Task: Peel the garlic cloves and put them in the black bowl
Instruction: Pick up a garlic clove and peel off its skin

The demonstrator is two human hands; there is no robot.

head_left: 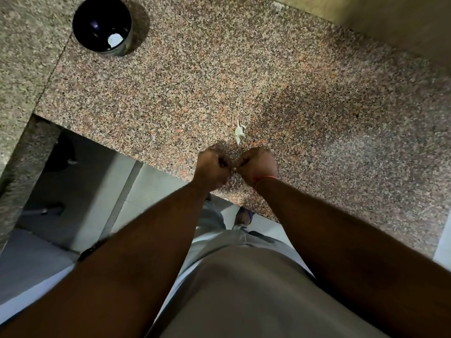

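Peeling in progress over speckled granite counter (317, 106).
Small pale garlic clove (234, 169), light and probably slippery, is pinched between left hand (213, 167) and right hand (258, 165) fingertips; ends are best gripped.

Under me runs a speckled granite counter (305, 98) in pink, grey and black, with a seam (52, 67) cutting across its far left part. Its near edge steps back in a notch — through that gap I see a pale tiled floor (151, 191) and some dark shapes too dim to name. A plain beige wall (395, 23) rises at the far right. Low in my view are my grey trousers (244, 289), and the toe of one blue sandal (245, 214) shows on the floor.
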